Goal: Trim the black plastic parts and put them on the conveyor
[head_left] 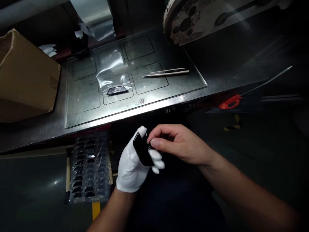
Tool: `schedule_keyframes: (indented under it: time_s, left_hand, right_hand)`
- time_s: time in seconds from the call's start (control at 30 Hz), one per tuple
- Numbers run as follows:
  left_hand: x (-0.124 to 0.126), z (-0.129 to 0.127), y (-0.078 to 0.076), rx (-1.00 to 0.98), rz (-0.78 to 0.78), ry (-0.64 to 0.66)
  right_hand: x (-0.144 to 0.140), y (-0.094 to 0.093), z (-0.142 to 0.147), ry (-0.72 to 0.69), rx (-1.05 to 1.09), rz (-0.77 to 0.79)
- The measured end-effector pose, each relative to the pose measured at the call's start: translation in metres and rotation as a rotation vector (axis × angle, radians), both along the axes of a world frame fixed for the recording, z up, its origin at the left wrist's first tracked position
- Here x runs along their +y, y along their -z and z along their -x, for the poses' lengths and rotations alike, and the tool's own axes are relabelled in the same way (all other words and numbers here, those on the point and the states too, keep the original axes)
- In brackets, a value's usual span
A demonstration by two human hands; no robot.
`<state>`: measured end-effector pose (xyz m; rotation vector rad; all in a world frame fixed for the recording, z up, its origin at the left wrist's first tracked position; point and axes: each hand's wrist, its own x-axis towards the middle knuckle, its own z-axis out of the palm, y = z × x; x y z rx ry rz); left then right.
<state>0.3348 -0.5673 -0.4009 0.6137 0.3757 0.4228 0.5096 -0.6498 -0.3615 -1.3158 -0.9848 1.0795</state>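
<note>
My left hand (129, 166), in a white glove, grips a thin glossy black panel (142, 149) tilted up between thumb and fingers. My bare right hand (180, 143) is at the panel's right edge, thumb and forefinger pinched together. Something small and dark shows at those fingertips, too little to name. Beyond the hands, on a glass plate (87, 111), lies a clear plastic film (109, 69) with a dark curved piece (118, 90) at its near end. A pair of tweezers (169, 72) rests farther right on the plate.
A cardboard box (29, 77) stands on the bench at left. Below the bench edge, a clear plastic tray (96, 174) holds several dark curved pieces. A machine wheel (185, 24) overhangs the back right. An orange-handled tool (229, 102) sticks out at right.
</note>
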Motion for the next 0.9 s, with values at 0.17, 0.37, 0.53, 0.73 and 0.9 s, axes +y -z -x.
schedule_keyframes:
  time_s: [0.17,0.37,0.53,0.73,0.9]
  left_hand:
    - [0.008,0.001,0.014,0.028,0.173,0.128]
    - [-0.009,-0.002,0.022,-0.071,0.096,0.232]
    - [-0.02,-0.006,0.022,-0.115,0.098,0.201]
    - [-0.02,-0.003,0.025,-0.074,0.037,0.151]
    - [-0.004,0.008,0.024,0.209,-0.244,0.148]
  right_hand:
    - [-0.019,0.016,-0.01,0.15,-0.489,-0.46]
    - [-0.042,0.037,-0.01,0.117,-0.57,-0.434]
    - [-0.049,0.042,0.0,0.135,-0.47,-0.381]
    - [-0.039,0.034,-0.001,0.006,0.107,0.078]
    - [-0.028,0.028,-0.004,-0.103,-0.114,0.181]
